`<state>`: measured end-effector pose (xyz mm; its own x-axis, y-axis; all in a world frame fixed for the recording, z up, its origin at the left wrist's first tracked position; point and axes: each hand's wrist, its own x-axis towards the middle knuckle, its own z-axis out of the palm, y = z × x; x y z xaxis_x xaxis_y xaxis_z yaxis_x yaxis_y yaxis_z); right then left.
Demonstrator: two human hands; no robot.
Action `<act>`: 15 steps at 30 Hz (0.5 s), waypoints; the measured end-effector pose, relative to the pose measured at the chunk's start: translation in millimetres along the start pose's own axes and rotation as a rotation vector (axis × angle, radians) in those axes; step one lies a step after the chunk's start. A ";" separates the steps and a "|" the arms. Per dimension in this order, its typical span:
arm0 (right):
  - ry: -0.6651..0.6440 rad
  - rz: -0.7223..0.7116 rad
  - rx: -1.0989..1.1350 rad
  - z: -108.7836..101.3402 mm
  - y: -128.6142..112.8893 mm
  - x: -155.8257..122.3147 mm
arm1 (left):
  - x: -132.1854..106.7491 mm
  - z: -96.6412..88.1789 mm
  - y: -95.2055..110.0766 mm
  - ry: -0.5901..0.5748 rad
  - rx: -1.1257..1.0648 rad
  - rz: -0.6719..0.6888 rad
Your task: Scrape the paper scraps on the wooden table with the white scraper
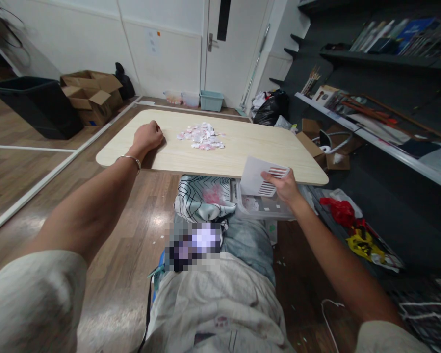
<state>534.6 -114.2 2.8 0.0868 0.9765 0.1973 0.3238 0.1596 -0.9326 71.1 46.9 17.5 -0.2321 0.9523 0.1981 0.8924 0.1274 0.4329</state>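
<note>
My left hand (149, 136) rests on the left part of the pale wooden table (249, 142), its fingers curled closed. Whatever they may hold is hidden. To its right lies a loose pile of white and pinkish paper scraps (202, 136). My right hand (283, 186) grips a flat white plastic sheet with slots (256, 171) by its slotted end, thumb on top. The sheet is tilted over the table's near edge. Beneath it, a clear plastic box (247, 212) contains a few small pale scraps and is partly hidden by the sheet and hand.
A patterned cloth (201, 196) and a pixelated bright object (198, 245) lie on my lap. A black bin (39, 108) and cardboard boxes (91, 95) stand at the left. Dark shelving (375, 147) runs along the right. A black bag (273, 108) sits behind the table.
</note>
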 end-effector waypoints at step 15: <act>0.023 0.043 0.024 4.1 19.8 -8.4 | -3.5 -3.7 2.5 -0.024 0.026 -0.022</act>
<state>536.4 -118.6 -18.6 0.1217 0.9791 0.1631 0.2965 0.1210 -0.9473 72.7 42.9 21.2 -0.2427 0.9555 0.1678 0.8970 0.1551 0.4140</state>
